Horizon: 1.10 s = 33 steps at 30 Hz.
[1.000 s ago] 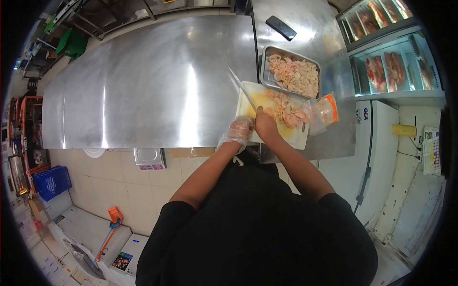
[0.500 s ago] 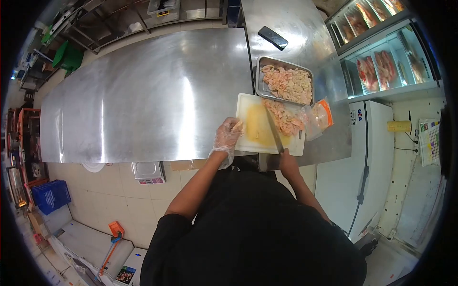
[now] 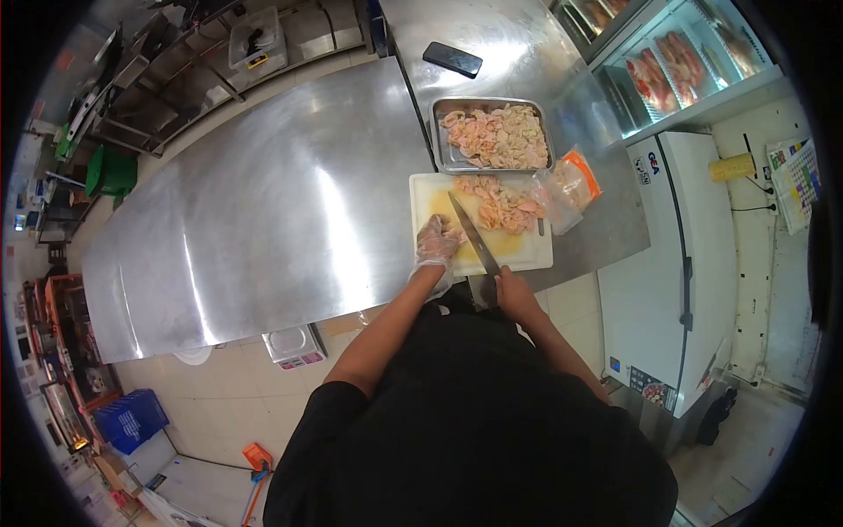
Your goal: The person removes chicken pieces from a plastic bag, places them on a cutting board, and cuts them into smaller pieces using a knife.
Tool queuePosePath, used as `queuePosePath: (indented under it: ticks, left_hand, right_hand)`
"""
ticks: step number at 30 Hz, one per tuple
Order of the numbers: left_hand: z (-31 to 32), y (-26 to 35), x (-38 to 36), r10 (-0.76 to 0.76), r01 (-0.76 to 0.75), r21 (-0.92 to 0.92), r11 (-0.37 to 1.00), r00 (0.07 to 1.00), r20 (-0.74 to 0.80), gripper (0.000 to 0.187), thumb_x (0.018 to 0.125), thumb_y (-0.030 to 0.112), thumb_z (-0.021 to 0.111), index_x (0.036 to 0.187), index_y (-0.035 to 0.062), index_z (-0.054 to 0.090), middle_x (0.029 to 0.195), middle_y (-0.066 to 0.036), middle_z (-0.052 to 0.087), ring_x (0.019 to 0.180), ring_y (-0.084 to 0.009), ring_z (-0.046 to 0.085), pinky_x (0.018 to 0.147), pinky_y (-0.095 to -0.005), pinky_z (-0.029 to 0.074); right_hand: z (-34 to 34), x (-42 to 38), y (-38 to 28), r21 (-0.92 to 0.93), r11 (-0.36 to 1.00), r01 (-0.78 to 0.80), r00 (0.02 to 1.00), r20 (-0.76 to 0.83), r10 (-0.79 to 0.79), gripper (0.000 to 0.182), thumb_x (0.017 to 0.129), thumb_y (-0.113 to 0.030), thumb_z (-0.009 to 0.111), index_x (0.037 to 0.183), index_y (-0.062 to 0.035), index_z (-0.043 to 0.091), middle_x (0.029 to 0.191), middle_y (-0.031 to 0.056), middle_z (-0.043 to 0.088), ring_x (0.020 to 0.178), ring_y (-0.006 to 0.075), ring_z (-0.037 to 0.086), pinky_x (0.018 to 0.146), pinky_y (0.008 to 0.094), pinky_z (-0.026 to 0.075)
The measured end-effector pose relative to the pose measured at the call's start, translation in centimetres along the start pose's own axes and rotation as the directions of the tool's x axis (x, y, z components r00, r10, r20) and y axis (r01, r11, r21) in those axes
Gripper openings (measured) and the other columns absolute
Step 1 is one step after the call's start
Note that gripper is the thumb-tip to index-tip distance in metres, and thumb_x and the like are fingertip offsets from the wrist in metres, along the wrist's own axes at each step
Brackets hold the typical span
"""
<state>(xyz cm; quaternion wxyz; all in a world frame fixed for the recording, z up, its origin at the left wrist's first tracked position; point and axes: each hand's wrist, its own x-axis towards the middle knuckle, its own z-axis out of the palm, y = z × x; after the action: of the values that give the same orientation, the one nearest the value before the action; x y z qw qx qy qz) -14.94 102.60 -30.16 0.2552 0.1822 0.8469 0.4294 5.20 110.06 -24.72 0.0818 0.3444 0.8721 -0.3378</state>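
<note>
My left hand (image 3: 435,241), in a clear plastic glove, is over the left part of a white cutting board (image 3: 422,188). Its fingers are closed on a small pale piece of raw chicken (image 3: 459,234). In my right hand (image 3: 515,292) is the handle of a long knife (image 3: 472,232), its blade slanting up and left across the board, just right of the gloved fingers. Yellowish wet stains mark the board. A heap of raw chicken pieces (image 3: 502,209) lies along the board's upper right.
A metal tray (image 3: 434,140) full of chicken pieces (image 3: 500,136) stands beyond the board. Right of it lies a clear plastic bag (image 3: 562,195) with an orange band. A phone (image 3: 452,60) rests farther back on the steel table (image 3: 263,193). A white freezer (image 3: 645,272) stands to the right.
My left hand has moved from the board's left edge inward over the board, close to the blade, still with the chicken piece. The knife stays in my right hand. The whole view has rotated.
</note>
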Motion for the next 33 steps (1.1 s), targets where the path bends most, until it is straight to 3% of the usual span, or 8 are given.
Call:
queuePosePath:
  ticks: [14, 16, 20, 22, 23, 25, 28, 33]
  left_hand:
    - [-3.1, 0.4, 2.0, -0.205, 0.182, 0.117, 0.976, 0.952, 0.227, 0.02, 0.077, 0.021, 0.072, 0.093, 0.008, 0.073, 0.085, -0.013, 0.072, 0.075, -0.024, 0.067, 0.071, -0.0355, 0.052]
    - [-2.8, -0.2, 2.7, -0.022, 0.106, -0.23, 0.968, 0.939, 0.342, 0.022, 0.08, 0.018, 0.071, 0.098, 0.0062, 0.069, 0.085, -0.015, 0.07, 0.07, -0.025, 0.065, 0.067, -0.0348, 0.052]
    - [-4.8, 4.7, 1.2, -0.026, 0.097, -0.228, 0.969, 0.955, 0.295, 0.02, 0.079, 0.013, 0.07, 0.097, 0.0046, 0.065, 0.082, -0.016, 0.068, 0.07, -0.0266, 0.065, 0.065, -0.0349, 0.052]
    - [-4.3, 4.3, 1.5, 0.591, -0.585, 0.115, 0.803, 0.807, -0.016, 0.007, 0.085, 0.012, 0.064, 0.087, 0.0053, 0.065, 0.083, -0.01, 0.069, 0.071, -0.0263, 0.064, 0.065, -0.0319, 0.051]
    - [-3.9, 4.0, 1.5, 0.589, -0.584, 0.116, 0.803, 0.808, -0.014, 0.007, 0.085, 0.012, 0.064, 0.087, 0.0053, 0.065, 0.083, -0.01, 0.069, 0.071, -0.0263, 0.064, 0.065, -0.0319, 0.051]
    - [-3.5, 4.2, 1.1, 0.347, -0.618, 0.567, 0.545, 0.781, 0.519, 0.018, 0.086, 0.012, 0.056, 0.1, 0.0068, 0.065, 0.103, -0.009, 0.069, 0.088, -0.0303, 0.065, 0.072, -0.0367, 0.052]
    - [-2.6, 1.2, -2.0, 0.506, -0.713, 0.461, 0.529, 0.701, 0.503, 0.039, 0.084, 0.012, 0.055, 0.124, 0.0099, 0.059, 0.133, -0.008, 0.056, 0.121, -0.0281, 0.053, 0.092, -0.0472, 0.045]
    - [-2.9, 0.0, -4.1, 0.487, -0.709, 0.512, 0.484, 0.705, 0.516, 0.052, 0.088, 0.014, 0.051, 0.14, 0.0131, 0.047, 0.151, -0.008, 0.039, 0.135, -0.0271, 0.041, 0.103, -0.0473, 0.038]
  right_hand:
    - [-1.4, 0.8, 2.7, -0.036, 0.997, -0.066, 0.998, -0.018, 0.065, 0.021, 0.1, -0.02, 0.042, 0.101, 0.0007, 0.045, 0.077, 0.0304, 0.061, 0.077, 0.0506, 0.06, 0.07, 0.0594, 0.045]
    - [-1.8, 0.5, 2.3, -0.006, 0.999, -0.044, 0.998, -0.042, 0.044, 0.021, 0.1, -0.02, 0.042, 0.099, 0.0013, 0.045, 0.077, 0.0303, 0.061, 0.077, 0.0509, 0.059, 0.069, 0.0592, 0.045]
    - [-2.2, -0.4, 2.9, 0.044, 0.999, 0.0, 0.998, -0.057, 0.003, 0.023, 0.1, -0.02, 0.043, 0.096, 0.0017, 0.046, 0.078, 0.0303, 0.061, 0.077, 0.0513, 0.058, 0.068, 0.0587, 0.043]
    - [-2.7, -1.2, 3.1, 0.119, 0.993, -0.018, 0.997, -0.078, 0.027, 0.024, 0.1, -0.021, 0.043, 0.096, 0.002, 0.046, 0.078, 0.0302, 0.06, 0.077, 0.0519, 0.057, 0.067, 0.0584, 0.042]
    - [-2.8, -1.5, 3.1, 0.121, 0.992, -0.02, 0.997, -0.076, 0.029, 0.024, 0.1, -0.021, 0.043, 0.096, 0.002, 0.046, 0.078, 0.0302, 0.06, 0.077, 0.0519, 0.057, 0.067, 0.0584, 0.042]
    - [-2.9, -2.0, 3.0, 0.215, 0.976, 0.042, 0.983, -0.182, -0.002, 0.024, 0.1, -0.022, 0.044, 0.099, 0.0015, 0.047, 0.078, 0.0301, 0.059, 0.078, 0.0523, 0.056, 0.066, 0.0583, 0.04]
    - [-2.9, -2.3, 2.6, 0.214, 0.977, 0.002, 0.992, -0.126, 0.026, 0.024, 0.101, -0.023, 0.043, 0.101, 0.0016, 0.047, 0.078, 0.0301, 0.059, 0.077, 0.0523, 0.056, 0.066, 0.0583, 0.04]
    - [-0.9, -1.8, 1.5, 0.133, 0.991, 0.028, 0.999, -0.042, -0.023, 0.023, 0.1, -0.021, 0.044, 0.101, 0.0017, 0.048, 0.077, 0.0298, 0.061, 0.077, 0.0515, 0.057, 0.066, 0.0578, 0.042]
